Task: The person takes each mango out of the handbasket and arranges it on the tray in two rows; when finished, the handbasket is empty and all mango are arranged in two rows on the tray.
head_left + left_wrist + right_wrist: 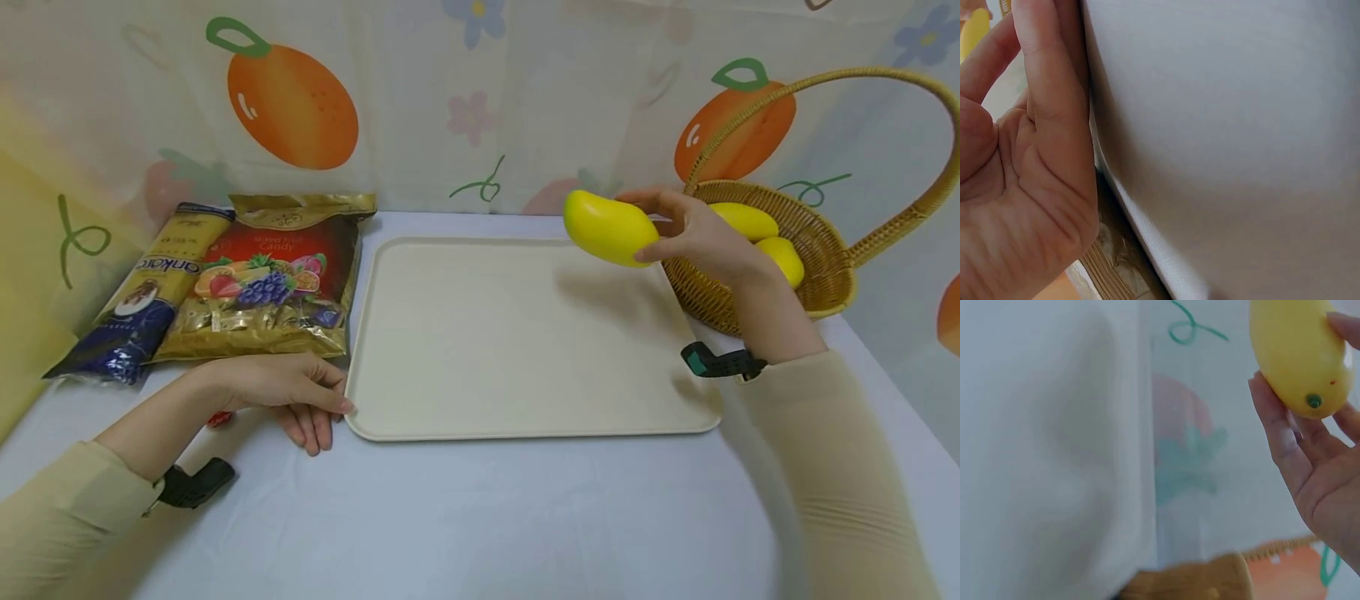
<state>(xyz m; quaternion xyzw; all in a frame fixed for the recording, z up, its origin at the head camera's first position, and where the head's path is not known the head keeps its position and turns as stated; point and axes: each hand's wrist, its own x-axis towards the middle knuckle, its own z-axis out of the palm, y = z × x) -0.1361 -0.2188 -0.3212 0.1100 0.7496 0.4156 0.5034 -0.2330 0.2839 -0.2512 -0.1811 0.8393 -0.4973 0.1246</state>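
Observation:
My right hand (708,237) grips a yellow mango (609,228) between thumb and fingers. The mango is held above the right back part of a cream tray (510,350). In the right wrist view, the same mango (1300,356) shows a small green stem end. Beside that hand stands a wicker basket (701,304) with two more mangoes (742,221) inside. At the tray's left front corner rests my left hand (288,390), a fingertip touching the rim and the other fingers loosely extended on the tablecloth. The left wrist view shows its palm and fairly straight fingers (1060,94).
Left of the tray lie a red and gold candy bag (262,287) and a blue and gold packet (146,292). A small red wrapped item (220,419) is partly hidden by the left wrist. The basket's tall handle (900,225) arches up at right. A fruit-print cloth (420,108) hangs behind.

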